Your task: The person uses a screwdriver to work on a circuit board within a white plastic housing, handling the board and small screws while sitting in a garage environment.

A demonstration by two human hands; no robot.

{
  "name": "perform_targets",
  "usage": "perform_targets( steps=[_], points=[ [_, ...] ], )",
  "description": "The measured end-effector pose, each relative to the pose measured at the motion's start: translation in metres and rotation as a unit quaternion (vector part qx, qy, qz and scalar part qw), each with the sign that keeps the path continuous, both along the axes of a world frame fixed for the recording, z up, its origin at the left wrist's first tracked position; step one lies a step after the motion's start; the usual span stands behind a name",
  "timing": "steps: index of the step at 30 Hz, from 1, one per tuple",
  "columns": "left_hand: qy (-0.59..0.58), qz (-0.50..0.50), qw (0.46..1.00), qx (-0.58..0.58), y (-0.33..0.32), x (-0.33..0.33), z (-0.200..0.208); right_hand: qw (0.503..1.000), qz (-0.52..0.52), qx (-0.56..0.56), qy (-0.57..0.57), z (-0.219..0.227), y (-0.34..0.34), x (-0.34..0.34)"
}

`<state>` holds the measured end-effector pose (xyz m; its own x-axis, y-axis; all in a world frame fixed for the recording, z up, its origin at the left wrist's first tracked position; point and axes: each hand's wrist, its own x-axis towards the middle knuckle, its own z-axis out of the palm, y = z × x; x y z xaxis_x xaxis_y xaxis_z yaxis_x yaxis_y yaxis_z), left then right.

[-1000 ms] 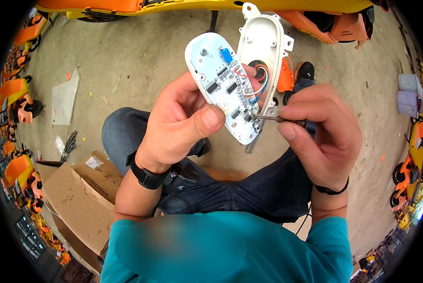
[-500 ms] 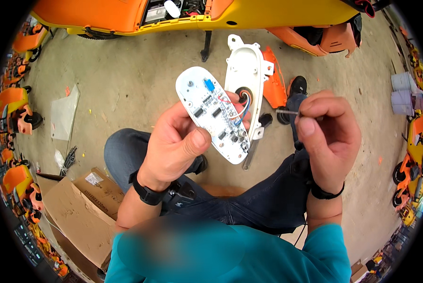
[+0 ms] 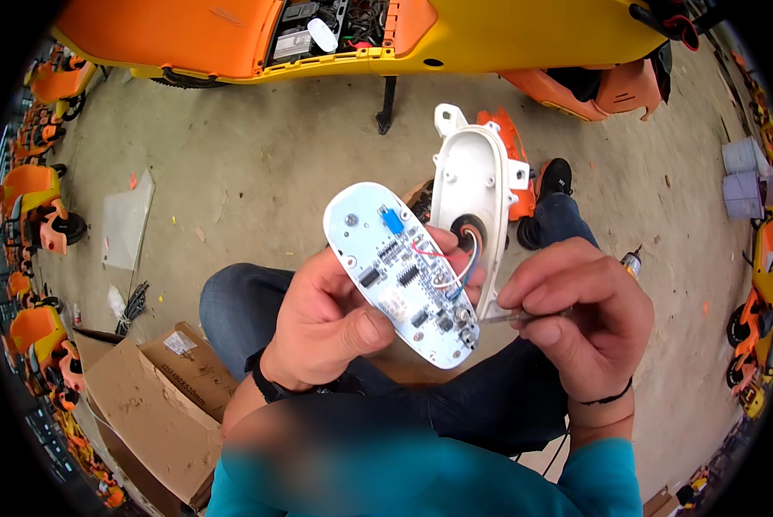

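Observation:
My left hand [image 3: 330, 323] is closed round a white oval circuit board [image 3: 391, 258], thumb on its near edge and fingertips showing past its right side. The board's component face is up, with a blue connector at the far end. Red, white and blue wires [image 3: 470, 250] run from it into a round opening in a white plastic housing [image 3: 460, 168], just right of it. My right hand [image 3: 580, 314] pinches a thin metal screwdriver [image 3: 511, 315], its tip pointing left, close to the board's near right end. Most of its handle is hidden by the hand.
An orange plastic part [image 3: 516, 142] lies beyond the housing. A yellow and orange scooter body [image 3: 490, 34] with an open compartment stretches across the far side. Left are a cardboard box [image 3: 149, 396] and a flat pale sheet [image 3: 128, 220]. Purple-white buckets [image 3: 742, 181] stand at right.
The board and housing have shifted nearer and slightly right in view. My right hand has moved down and left, bringing the screwdriver tip close to the board's near end.

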<state>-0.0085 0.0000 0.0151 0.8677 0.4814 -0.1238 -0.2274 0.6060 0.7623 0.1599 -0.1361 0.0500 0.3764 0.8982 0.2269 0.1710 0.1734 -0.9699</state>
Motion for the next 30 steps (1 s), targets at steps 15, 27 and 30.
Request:
perform_targets(
  steps=[15,27,30],
  points=[
    [-0.028,-0.001,0.993,0.111,0.002,0.007,-0.013,0.986,-0.022,-0.047,0.158,-0.015,0.009,-0.002],
    [-0.016,0.012,0.988,0.152,-0.001,0.007,-0.014,0.991,-0.030,-0.016,0.131,-0.023,0.009,-0.004],
    [-0.016,0.009,0.988,0.152,-0.001,0.008,-0.014,0.990,-0.032,-0.016,0.136,-0.023,0.009,-0.005]
  ],
)
